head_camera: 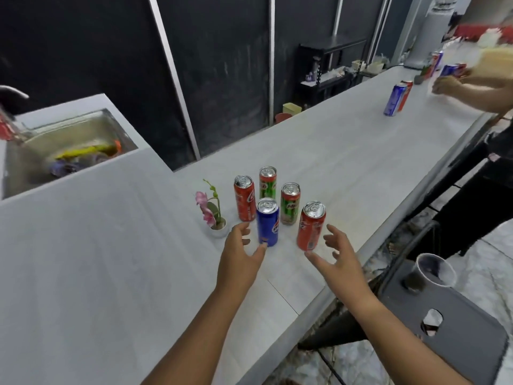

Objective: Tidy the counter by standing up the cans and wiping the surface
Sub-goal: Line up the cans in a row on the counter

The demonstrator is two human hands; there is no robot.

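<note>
Several cans stand upright in a cluster on the white counter point(111, 259): a blue can point(268, 222) at the front, a red can point(311, 226) to its right, a second red can point(244, 198) behind on the left, and two green cans point(268, 182) point(290, 203) at the back. My left hand point(241, 252) is open, fingers spread, its thumb tip touching the base of the blue can. To the right of the front red can my right hand point(342, 255) hovers open, close but apart from it. No cloth is in view.
A small white pot with a pink orchid point(212, 211) stands left of the cans. A sink point(63, 151) with dishes lies at the far left. Another person's hands point(455, 84) handle cans point(395, 100) at the far right. A black stool point(449, 323) carries a cup point(431, 272).
</note>
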